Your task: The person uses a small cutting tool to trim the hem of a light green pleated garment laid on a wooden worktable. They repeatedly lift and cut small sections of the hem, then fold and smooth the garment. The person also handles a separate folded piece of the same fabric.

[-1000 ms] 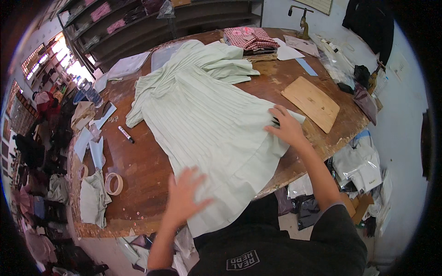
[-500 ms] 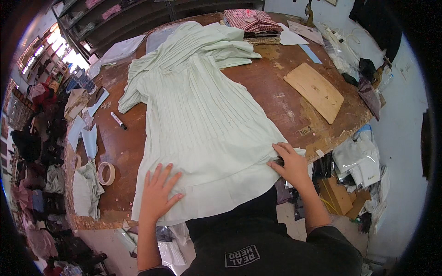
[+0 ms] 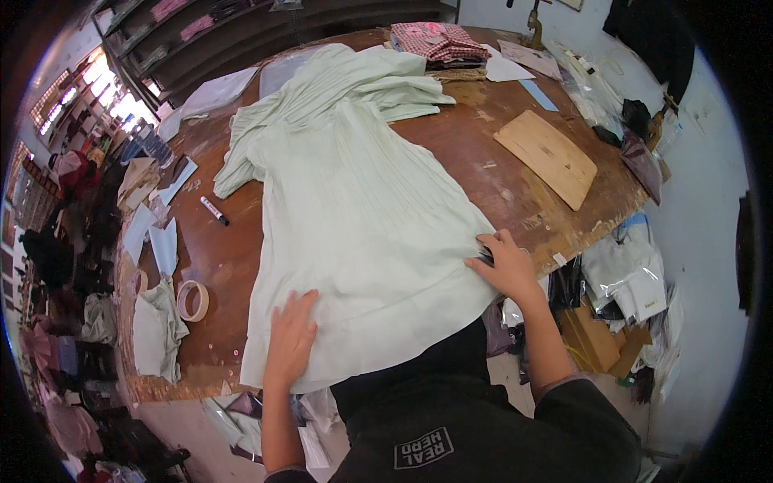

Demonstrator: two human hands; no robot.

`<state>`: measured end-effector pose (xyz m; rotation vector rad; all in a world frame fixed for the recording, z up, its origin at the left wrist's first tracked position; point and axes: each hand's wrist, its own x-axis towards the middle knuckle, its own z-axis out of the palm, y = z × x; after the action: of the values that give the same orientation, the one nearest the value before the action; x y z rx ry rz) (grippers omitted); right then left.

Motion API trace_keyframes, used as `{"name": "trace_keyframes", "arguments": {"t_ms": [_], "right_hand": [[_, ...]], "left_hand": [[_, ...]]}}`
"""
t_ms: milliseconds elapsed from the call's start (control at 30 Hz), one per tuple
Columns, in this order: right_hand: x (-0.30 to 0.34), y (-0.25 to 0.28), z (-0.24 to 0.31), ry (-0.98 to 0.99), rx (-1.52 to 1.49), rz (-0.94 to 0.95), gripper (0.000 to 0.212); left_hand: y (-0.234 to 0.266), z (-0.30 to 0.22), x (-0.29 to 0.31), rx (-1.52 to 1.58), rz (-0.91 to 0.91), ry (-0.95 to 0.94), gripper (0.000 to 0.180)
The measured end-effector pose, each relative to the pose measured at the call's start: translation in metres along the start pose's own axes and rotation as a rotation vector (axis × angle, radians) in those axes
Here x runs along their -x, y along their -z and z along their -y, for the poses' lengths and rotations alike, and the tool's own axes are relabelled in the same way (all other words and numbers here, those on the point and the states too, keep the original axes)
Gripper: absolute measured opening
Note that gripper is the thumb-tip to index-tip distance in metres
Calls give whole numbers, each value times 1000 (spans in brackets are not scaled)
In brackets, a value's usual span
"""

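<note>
Both hands have slid down the pale green dress [image 3: 354, 217] to its hem at the near edge of the wooden table [image 3: 515, 193] since a second ago: the left hand [image 3: 290, 338] lies flat and open on the hem, while the right hand [image 3: 506, 266] presses the hem's right corner, fingers curled on the cloth though a true pinch cannot be told. The dress now lies spread and smoother, so flattening looks nearly done. A marker [image 3: 214, 211], a tape roll [image 3: 192, 300], a wooden board [image 3: 547, 157] and folded checked cloth [image 3: 439, 40] lie around it, none on the dress.
</note>
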<state>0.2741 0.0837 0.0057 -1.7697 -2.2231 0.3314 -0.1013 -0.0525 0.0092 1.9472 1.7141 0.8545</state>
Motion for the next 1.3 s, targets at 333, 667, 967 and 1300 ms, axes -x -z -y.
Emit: {"name": "trace_keyframes", "arguments": {"t_ms": [333, 667, 967, 1300], "right_hand": [[1, -9, 1, 8, 38, 5, 54], [9, -11, 22, 28, 111, -112, 47], [59, -47, 165, 856, -195, 328, 45], [17, -55, 159, 936, -588, 623, 15]], "left_hand": [[78, -226, 61, 1890, -949, -1290, 43], [-45, -222, -4, 790, -867, -931, 28], [-64, -25, 113, 215, -577, -236, 22], [-54, -52, 82, 403, -35, 177, 20]]}}
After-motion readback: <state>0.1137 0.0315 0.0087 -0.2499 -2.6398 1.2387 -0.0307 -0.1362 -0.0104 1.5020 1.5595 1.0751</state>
